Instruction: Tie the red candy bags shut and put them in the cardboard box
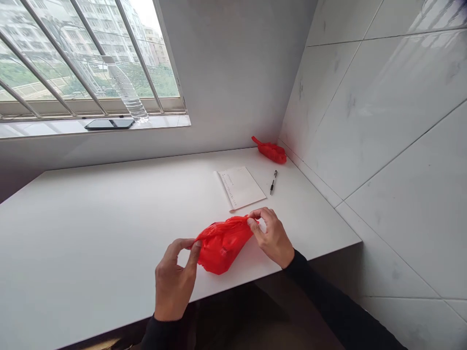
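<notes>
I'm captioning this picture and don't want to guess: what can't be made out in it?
All in the head view:
Held red bag: any contents, hidden by its own plastic.
Far red bag: its inside, hidden by bunched folds.
White notepad: its writing, too small to read.
Right sleeve: upper part, cut off by the bottom edge.

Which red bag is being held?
The nearer bag, its ends pinched by the left hand and right hand; the other bag lies untouched beyond the pen.

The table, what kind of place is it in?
Probably a room indoors, maybe a home or small office: the table stands by a barred window, with a notebook and pen on it.
</notes>
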`<state>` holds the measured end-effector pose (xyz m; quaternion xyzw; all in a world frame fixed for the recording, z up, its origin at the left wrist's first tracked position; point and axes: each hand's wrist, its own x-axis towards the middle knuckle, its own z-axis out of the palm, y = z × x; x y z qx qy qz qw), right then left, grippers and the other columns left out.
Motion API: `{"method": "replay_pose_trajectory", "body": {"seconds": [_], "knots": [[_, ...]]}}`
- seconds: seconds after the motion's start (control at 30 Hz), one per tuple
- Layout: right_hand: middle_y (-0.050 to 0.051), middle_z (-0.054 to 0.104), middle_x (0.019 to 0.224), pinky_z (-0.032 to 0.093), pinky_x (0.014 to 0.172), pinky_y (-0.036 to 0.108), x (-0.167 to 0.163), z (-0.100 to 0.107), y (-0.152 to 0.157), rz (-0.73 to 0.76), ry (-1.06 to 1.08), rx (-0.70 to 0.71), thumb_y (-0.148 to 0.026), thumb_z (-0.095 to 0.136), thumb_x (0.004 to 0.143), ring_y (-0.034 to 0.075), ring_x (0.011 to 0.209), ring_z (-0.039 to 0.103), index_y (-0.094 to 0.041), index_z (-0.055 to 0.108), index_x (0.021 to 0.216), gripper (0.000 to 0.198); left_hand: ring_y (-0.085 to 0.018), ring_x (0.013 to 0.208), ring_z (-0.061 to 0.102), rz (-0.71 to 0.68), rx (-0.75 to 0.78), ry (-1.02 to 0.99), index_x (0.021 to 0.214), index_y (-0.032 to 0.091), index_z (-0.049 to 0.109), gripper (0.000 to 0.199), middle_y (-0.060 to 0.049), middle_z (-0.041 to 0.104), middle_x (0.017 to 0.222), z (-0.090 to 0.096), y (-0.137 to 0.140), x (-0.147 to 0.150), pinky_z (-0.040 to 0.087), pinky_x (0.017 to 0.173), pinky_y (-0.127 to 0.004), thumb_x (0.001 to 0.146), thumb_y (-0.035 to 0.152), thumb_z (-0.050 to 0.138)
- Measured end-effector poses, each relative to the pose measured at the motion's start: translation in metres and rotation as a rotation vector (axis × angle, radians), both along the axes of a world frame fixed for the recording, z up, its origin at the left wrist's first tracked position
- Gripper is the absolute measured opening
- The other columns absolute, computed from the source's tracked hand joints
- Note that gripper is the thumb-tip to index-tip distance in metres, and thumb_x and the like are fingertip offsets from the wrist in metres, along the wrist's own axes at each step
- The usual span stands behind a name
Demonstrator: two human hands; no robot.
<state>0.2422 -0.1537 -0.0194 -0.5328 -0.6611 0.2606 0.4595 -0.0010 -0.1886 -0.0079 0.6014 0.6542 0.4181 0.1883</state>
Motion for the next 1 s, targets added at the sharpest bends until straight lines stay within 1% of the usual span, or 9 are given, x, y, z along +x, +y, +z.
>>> {"method": "replay_pose_trajectory", "body": {"seconds": [0.1, 0.2, 0.3, 0.4, 0.57, 0.7, 0.83, 0.9, 1.0], "knots": [[0.008, 0.067, 0.108, 0.053, 0.084, 0.041, 0.006, 0.006, -0.004, -0.003, 0.032, -0.037, -0.03, 0.049, 0.098, 0.025, 0.102, 0.061, -0.023, 0.061, 0.109, 0.018, -0.023, 0.096, 0.069, 0.056, -0.006, -0.064, 0.101, 0.025, 0.062, 0.028, -0.004, 0.07, 0.102, 0.007, -0.006, -0.003, 0.055, 0.075, -0.033, 0.093, 0.051, 0.058], [0.006, 0.066, 0.116, 0.051, 0.093, 0.04, -0.001, 0.015, -0.008, 0.123, 0.034, -0.031, -0.034, 0.06, 0.093, 0.024, 0.108, 0.06, -0.025, 0.058, 0.127, 0.035, -0.024, 0.106, 0.066, -0.011, -0.014, -0.068, 0.123, 0.029, 0.061, 0.042, -0.004, 0.067, 0.116, 0.014, -0.009, 0.009, 0.055, 0.082, -0.034, 0.085, 0.048, 0.067], [0.003, 0.069, 0.098, 0.048, 0.093, 0.04, -0.008, 0.02, -0.009, 0.196, 0.027, -0.034, -0.041, 0.062, 0.094, 0.023, 0.097, 0.061, -0.026, 0.067, 0.109, 0.022, -0.024, 0.095, 0.065, -0.022, -0.02, -0.061, 0.103, 0.028, 0.071, 0.028, -0.003, 0.07, 0.1, 0.018, -0.01, 0.016, 0.053, 0.079, -0.035, 0.082, 0.046, 0.069], [0.002, 0.066, 0.083, 0.048, 0.079, 0.035, -0.002, 0.021, -0.008, 0.08, 0.134, -0.094, -0.045, 0.052, 0.1, 0.02, 0.083, 0.06, -0.024, 0.064, 0.089, 0.027, -0.023, 0.084, 0.065, 0.128, -0.014, -0.105, 0.091, 0.026, 0.071, 0.028, -0.002, 0.07, 0.086, 0.021, -0.011, 0.009, 0.052, 0.077, -0.036, 0.086, 0.052, 0.065], [0.002, 0.065, 0.094, 0.049, 0.085, 0.034, 0.01, 0.024, -0.013, 0.035, 0.286, -0.13, -0.042, 0.055, 0.098, 0.02, 0.092, 0.062, -0.024, 0.058, 0.101, 0.019, -0.025, 0.101, 0.067, 0.315, 0.027, -0.152, 0.093, 0.026, 0.071, 0.036, -0.003, 0.071, 0.112, 0.034, -0.02, -0.001, 0.053, 0.087, -0.037, 0.083, 0.061, 0.066], [-0.002, 0.062, 0.089, 0.05, 0.083, 0.033, 0.004, 0.04, -0.02, 0.201, 0.202, -0.204, -0.033, 0.068, 0.088, 0.018, 0.087, 0.061, -0.028, 0.057, 0.124, 0.038, -0.023, 0.085, 0.07, 0.257, -0.062, -0.162, 0.101, 0.03, 0.074, 0.041, -0.002, 0.075, 0.099, 0.053, -0.029, 0.007, 0.057, 0.073, -0.034, 0.08, 0.064, 0.068], [-0.001, 0.064, 0.09, 0.049, 0.077, 0.03, 0.001, 0.057, -0.025, 0.246, 0.199, -0.155, -0.029, 0.065, 0.088, 0.016, 0.08, 0.058, -0.026, 0.06, 0.095, 0.009, -0.026, 0.105, 0.07, 0.188, -0.092, -0.23, 0.101, 0.031, 0.078, 0.04, -0.001, 0.069, 0.13, 0.066, -0.038, 0.008, 0.062, 0.077, -0.03, 0.075, 0.061, 0.076], [-0.001, 0.063, 0.089, 0.049, 0.072, 0.029, 0.003, 0.061, -0.027, 0.192, 0.271, -0.132, -0.036, 0.062, 0.093, 0.016, 0.08, 0.058, -0.025, 0.054, 0.093, 0.013, -0.027, 0.113, 0.068, 0.171, -0.088, -0.315, 0.088, 0.028, 0.08, 0.032, 0.001, 0.062, 0.141, 0.068, -0.041, 0.007, 0.062, 0.083, -0.029, 0.075, 0.057, 0.078], [-0.002, 0.056, 0.079, 0.046, 0.063, 0.027, 0.009, 0.064, -0.03, 0.191, 0.323, -0.158, -0.044, 0.059, 0.096, 0.015, 0.07, 0.052, -0.025, 0.05, 0.089, 0.022, -0.022, 0.087, 0.072, 0.187, -0.107, -0.572, 0.081, 0.024, 0.077, 0.037, -0.003, 0.068, 0.124, 0.07, -0.04, 0.008, 0.063, 0.07, -0.029, 0.067, 0.057, 0.084]]}}
